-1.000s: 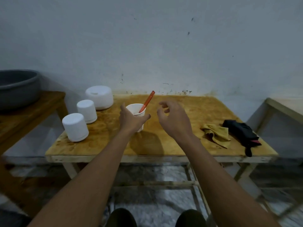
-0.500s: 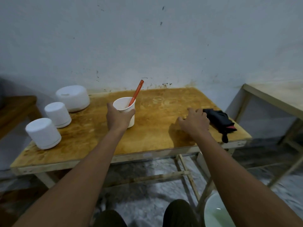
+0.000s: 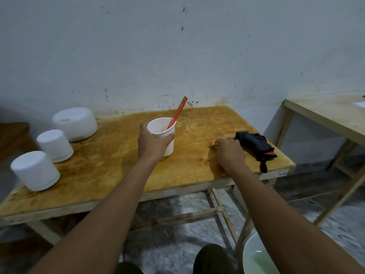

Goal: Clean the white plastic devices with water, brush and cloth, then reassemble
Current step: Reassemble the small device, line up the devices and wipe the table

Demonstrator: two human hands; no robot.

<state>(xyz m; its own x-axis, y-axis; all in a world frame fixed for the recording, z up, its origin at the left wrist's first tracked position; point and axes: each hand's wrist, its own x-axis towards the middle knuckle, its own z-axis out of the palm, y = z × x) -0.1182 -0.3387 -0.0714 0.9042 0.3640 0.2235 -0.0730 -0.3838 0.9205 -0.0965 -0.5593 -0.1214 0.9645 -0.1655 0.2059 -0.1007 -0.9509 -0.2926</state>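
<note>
Head view: left hand (image 3: 153, 143) grips cup (image 3: 164, 135); right hand (image 3: 230, 151) closes over cloth (image 3: 214, 144).

Stained plywood table (image 3: 122, 175) against a wall. Three white plastic devices (image 3: 35, 171) at left; black folded cloth (image 3: 254, 144) at right.

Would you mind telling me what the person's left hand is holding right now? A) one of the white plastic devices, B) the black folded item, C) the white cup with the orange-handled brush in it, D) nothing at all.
C: the left hand is wrapped around the white cup, with the orange-handled brush leaning out of it, while the three white devices stand untouched at the table's left side.
</note>
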